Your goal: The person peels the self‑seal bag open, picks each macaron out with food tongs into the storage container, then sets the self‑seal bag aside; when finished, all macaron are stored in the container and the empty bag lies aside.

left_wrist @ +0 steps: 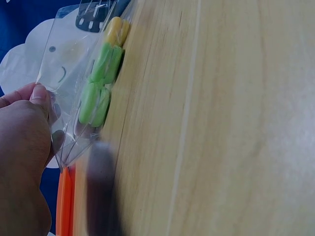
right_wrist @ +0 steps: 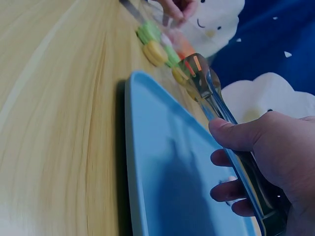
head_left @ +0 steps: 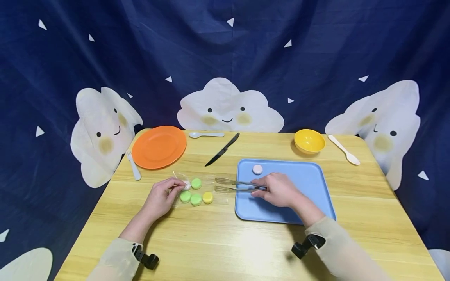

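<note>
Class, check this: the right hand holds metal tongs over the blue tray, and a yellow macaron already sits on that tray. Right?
Not quite. The macaron on the blue tray is pale pink, not yellow, as the head view shows. The right hand does hold the metal tongs over it.

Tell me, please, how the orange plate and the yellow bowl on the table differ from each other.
The orange plate is wide and shallow; the yellow bowl is smaller and deeper. The plate sits at the table's far left beside a white fork; the bowl sits at the far right beside a pale spoon. Both look empty, and neither hand touches either.
</note>
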Demonstrator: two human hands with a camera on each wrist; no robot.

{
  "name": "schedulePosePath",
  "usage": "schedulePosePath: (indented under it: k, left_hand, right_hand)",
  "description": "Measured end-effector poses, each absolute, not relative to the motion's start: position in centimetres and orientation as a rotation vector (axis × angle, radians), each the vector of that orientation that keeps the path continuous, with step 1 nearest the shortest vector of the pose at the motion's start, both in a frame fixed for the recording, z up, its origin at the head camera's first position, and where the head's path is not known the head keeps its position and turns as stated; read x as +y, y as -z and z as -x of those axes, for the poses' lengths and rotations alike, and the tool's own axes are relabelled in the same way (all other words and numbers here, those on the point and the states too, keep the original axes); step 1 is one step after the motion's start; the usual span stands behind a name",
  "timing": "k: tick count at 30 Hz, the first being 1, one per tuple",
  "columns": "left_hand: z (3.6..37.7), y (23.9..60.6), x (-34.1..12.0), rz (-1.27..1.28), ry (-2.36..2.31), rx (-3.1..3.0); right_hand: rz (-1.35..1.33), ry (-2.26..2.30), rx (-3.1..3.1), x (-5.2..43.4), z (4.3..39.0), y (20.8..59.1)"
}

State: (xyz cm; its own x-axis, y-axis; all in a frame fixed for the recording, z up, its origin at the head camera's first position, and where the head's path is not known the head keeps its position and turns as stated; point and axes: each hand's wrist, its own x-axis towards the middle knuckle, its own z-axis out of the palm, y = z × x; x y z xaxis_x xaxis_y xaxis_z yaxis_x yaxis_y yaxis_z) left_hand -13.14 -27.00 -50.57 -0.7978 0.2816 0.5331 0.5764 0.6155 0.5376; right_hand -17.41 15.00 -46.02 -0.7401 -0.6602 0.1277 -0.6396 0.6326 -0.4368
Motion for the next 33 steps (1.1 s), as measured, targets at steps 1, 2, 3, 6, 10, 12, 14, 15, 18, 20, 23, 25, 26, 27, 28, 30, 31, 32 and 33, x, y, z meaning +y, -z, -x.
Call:
schedulePosePath:
  k: [1, 2, 3, 6, 10, 12, 14, 15, 18, 20, 23, 25, 26, 27, 28, 30, 31, 32, 33]
  left_hand:
    - [13.1, 50.5, -27.0, 0.686, 1.016, -2.444]
    - [13.2, 50.5, -26.9, 0.687, 1.016, -2.445]
    - [13.2, 50.5, -26.9, 0.687, 1.015, -2.446]
    - [13.2, 50.4, -26.7, 0.689, 1.018, -2.450]
    - [13.3, 50.4, -26.7, 0.690, 1.026, -2.450]
    - [13.3, 50.4, -26.6, 0.691, 1.035, -2.448]
    - [13.3, 50.5, -26.6, 0.692, 1.039, -2.447]
    - [13.4, 50.5, -26.6, 0.692, 1.041, -2.448]
    - [13.3, 50.5, -26.6, 0.690, 1.043, -2.452]
    - [13.3, 50.5, -26.6, 0.687, 1.044, -2.454]
    - [13.3, 50.5, -26.6, 0.691, 1.050, -2.455]
    - [13.3, 50.5, -26.6, 0.697, 1.054, -2.454]
    - [13.3, 50.5, -26.7, 0.702, 1.055, -2.453]
    - [13.3, 50.6, -26.7, 0.705, 1.055, -2.451]
    - [13.3, 50.6, -26.7, 0.708, 1.053, -2.448]
    - [13.3, 50.6, -26.8, 0.709, 1.045, -2.442]
    - [13.3, 50.7, -26.8, 0.709, 1.040, -2.439]
    - [13.3, 50.7, -26.8, 0.708, 1.036, -2.436]
    - [13.3, 50.7, -26.9, 0.707, 1.033, -2.435]
  right_hand:
    - [1.111, 0.725, 2.789, 14.7, 17.4, 46.0]
    - [1.107, 0.727, 2.781, 14.4, 17.4, 46.0]
    - [1.100, 0.736, 2.772, 14.2, 17.4, 45.9]
    - [1.079, 0.772, 2.750, 13.5, 17.5, 45.8]
    - [1.077, 0.817, 2.708, 12.9, 17.6, 45.8]
    - [1.079, 0.835, 2.681, 12.7, 17.6, 45.9]
    - [1.079, 0.836, 2.660, 12.5, 17.7, 46.0]
    - [1.079, 0.836, 2.652, 12.4, 17.7, 46.0]
    - [1.078, 0.832, 2.633, 12.3, 17.7, 46.2]
    - [1.073, 0.821, 2.625, 12.2, 17.7, 46.3]
    - [1.065, 0.788, 2.619, 12.0, 17.6, 46.4]
    - [1.069, 0.763, 2.616, 12.0, 17.6, 46.4]
    - [1.079, 0.753, 2.615, 12.0, 17.5, 46.5]
    - [1.092, 0.747, 2.614, 11.9, 17.5, 46.5]
    - [1.110, 0.746, 2.612, 11.9, 17.5, 46.6]
    - [1.153, 0.738, 2.615, 11.8, 17.5, 46.7]
    - [1.172, 0.739, 2.616, 11.8, 17.5, 46.7]
    - [1.189, 0.742, 2.617, 11.7, 17.5, 46.7]
    - [1.203, 0.743, 2.621, 11.7, 17.4, 46.8]
